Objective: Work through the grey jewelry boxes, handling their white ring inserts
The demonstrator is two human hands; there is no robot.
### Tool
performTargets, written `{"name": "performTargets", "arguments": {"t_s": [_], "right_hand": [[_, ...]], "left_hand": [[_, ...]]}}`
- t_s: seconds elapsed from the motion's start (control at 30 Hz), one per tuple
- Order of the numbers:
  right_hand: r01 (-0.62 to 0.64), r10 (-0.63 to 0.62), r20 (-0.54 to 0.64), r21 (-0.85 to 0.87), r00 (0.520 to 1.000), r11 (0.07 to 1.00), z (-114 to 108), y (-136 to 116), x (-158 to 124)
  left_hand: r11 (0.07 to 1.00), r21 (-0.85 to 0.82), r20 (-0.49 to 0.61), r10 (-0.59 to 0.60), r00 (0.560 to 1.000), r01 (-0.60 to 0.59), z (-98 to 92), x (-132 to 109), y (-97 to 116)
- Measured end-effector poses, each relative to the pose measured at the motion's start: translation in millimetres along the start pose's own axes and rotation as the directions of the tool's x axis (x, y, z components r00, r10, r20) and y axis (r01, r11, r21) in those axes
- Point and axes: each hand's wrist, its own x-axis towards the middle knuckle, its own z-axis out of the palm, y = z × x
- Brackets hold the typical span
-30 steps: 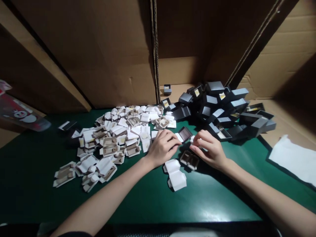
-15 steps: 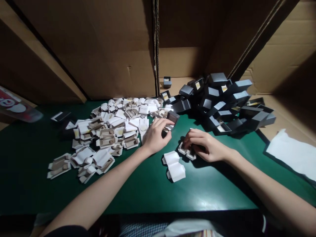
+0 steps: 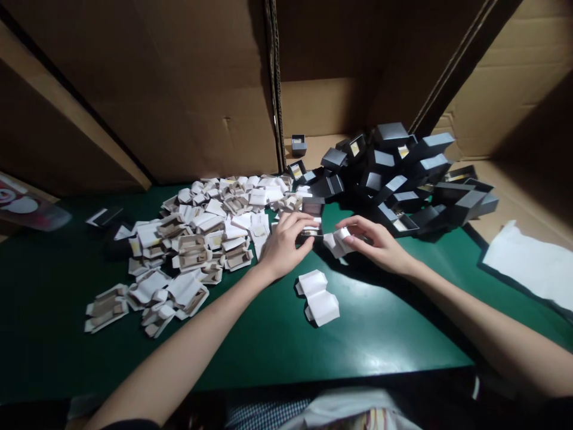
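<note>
My left hand (image 3: 286, 243) is closed around the near left side of a small black box (image 3: 313, 207), whose lid stands raised; something pale shows inside it. Pinched between the thumb and fingers of my right hand (image 3: 369, 239) is a folded white paper insert (image 3: 336, 243), held a little above the table just right of the box. Another white paper insert (image 3: 319, 297), unfolded with small side flaps, lies on the green table (image 3: 385, 334) in front of my hands. A big heap of similar white inserts (image 3: 192, 248) spreads to the left of my left hand.
Many black boxes (image 3: 398, 173) are piled at the back right, and one small box (image 3: 298, 145) stands apart behind. Cardboard walls (image 3: 210, 89) enclose the back. A white sheet (image 3: 532, 266) lies at right, and a clear plastic cup (image 3: 31, 206) at far left.
My right hand has lifted the white insert off the table and turned it, bringing it up near the box. My left hand stays at the black box, which now faces me more squarely.
</note>
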Motion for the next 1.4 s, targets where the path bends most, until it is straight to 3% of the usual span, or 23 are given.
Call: {"name": "performTargets", "arguments": {"t_s": [0.1, 0.2, 0.27, 0.43, 0.73, 0.93, 1.1, 1.4], "right_hand": [[-0.054, 0.046, -0.086, -0.098, 0.995, 0.994, -3, 3, 3], [0.0, -0.075, -0.252, -0.286, 0.965, 0.958, -6, 7, 5], [0.06, -0.185, -0.294, -0.387, 0.938, 0.92, -7, 9, 6], [0.175, -0.3, -0.179, -0.503, 0.937, 0.846, -5, 7, 4], [0.045, -0.223, -0.192, -0.655, 0.956, 0.755, 3, 14, 3], [0.005, -0.197, -0.207, -0.677, 0.958, 0.736, 4, 12, 2], [0.005, -0.178, -0.221, -0.616, 0.959, 0.788, 5, 9, 3], [0.145, -0.24, -0.185, -0.417, 0.953, 0.897, 6, 9, 3]], "left_hand": [[0.999, 0.026, 0.014, 0.018, 1.0, -0.018, 0.6, -1, -1], [0.999, 0.037, 0.016, 0.036, 0.999, -0.037, 0.8, -2, -1], [0.998, 0.038, 0.011, 0.043, 0.999, -0.043, 0.9, -1, -1], [0.997, 0.045, 0.014, 0.057, 0.998, -0.058, 1.3, -1, -1], [0.99, 0.025, 0.074, 0.134, 0.988, -0.137, 1.2, -1, 0], [0.976, 0.031, 0.102, 0.21, 0.972, -0.214, 1.3, -1, 3], [0.958, 0.027, 0.132, 0.28, 0.951, -0.285, 4.2, -1, 4], [0.952, 0.044, 0.133, 0.295, 0.946, -0.304, 3.6, 0, 1]]}}
